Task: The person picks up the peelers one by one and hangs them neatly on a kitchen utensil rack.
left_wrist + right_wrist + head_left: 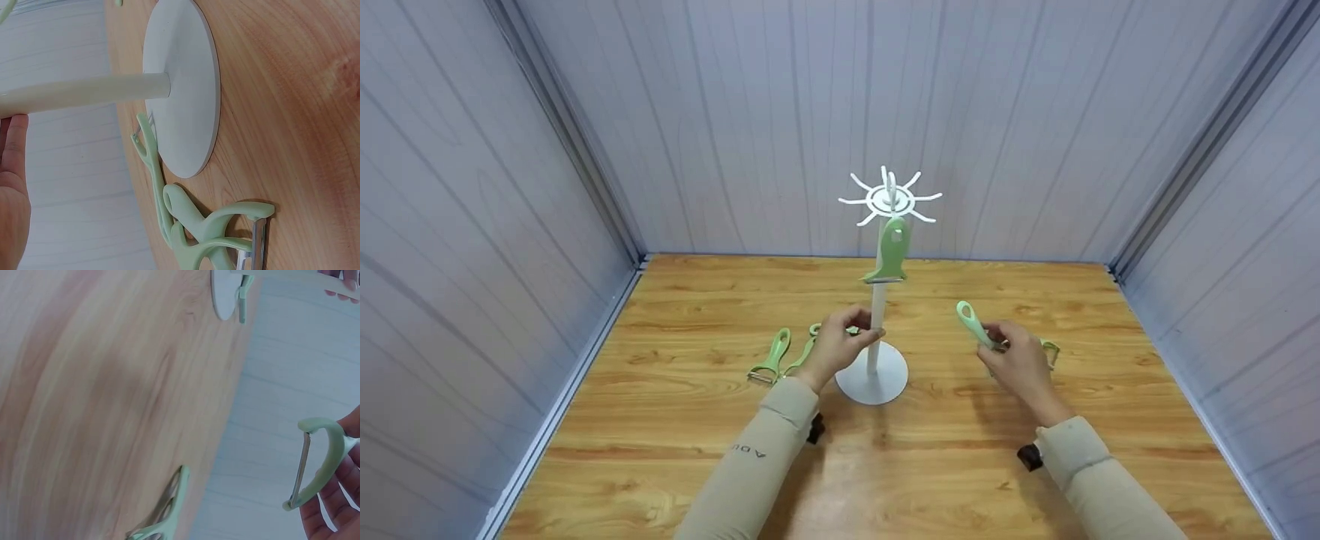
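A white stand (878, 309) with a round base (872, 386) stands upright on the table, a ring of hooks (891, 199) at its top. From one front hook hangs a green peeler (894, 249). My left hand (834, 343) holds the stand's pole (84, 94) at its lower half, thumb in front. Off to the right, my right hand (1020, 364) grips another light green peeler by the handle (971, 321); its arched head and metal blade (301, 464) show in the right wrist view. The fingers partly cover that handle.
Left of the base, several green peelers lie close together, among them one peeler (775, 351) at the outer side; my left hand partly covers the others. Behind my right hand a further peeler (1051, 351) lies on the wooden table (945, 480). Pale panels (735, 135) enclose the back and sides.
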Demonstrator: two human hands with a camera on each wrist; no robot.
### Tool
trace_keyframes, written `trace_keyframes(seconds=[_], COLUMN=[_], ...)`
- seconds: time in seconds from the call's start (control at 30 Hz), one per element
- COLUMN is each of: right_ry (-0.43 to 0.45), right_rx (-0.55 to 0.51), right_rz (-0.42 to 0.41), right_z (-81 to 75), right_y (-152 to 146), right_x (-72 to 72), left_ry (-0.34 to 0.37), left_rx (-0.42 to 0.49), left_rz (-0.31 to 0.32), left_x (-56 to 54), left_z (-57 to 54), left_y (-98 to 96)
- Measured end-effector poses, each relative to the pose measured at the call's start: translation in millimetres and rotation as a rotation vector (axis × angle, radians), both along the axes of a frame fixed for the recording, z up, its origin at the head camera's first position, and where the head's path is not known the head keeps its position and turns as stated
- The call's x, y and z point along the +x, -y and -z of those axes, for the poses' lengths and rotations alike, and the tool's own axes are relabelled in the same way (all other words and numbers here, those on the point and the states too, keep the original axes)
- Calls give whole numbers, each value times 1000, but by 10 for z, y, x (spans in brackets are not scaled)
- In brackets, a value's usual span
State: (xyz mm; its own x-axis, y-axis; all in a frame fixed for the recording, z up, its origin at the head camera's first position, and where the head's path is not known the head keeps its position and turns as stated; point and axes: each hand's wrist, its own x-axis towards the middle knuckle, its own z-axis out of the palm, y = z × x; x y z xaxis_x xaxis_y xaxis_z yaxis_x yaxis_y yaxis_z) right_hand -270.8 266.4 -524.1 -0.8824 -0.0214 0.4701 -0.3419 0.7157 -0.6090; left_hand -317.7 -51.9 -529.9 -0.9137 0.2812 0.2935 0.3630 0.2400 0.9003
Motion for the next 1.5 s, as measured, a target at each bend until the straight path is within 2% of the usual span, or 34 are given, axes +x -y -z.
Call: trace_keyframes(seconds=[0.23, 0.47, 0.83, 1.5], right_ry=[-49, -85, -154, -325], right_rx=[-45, -63, -75, -123], right_rz=[-18, -24, -27, -91], right_z=[-102, -188, -347, -712], right_y=[76, 147, 257, 460], right_x=[41, 84, 128, 186], left_ry=[-7, 16, -26, 33], left_rx=[10, 8, 25, 21], left_rz=[2, 4, 3, -3], left_x=[-7, -3, -26, 6], left_z=[0, -4, 29, 11], left_y=[-12, -5, -10, -8])
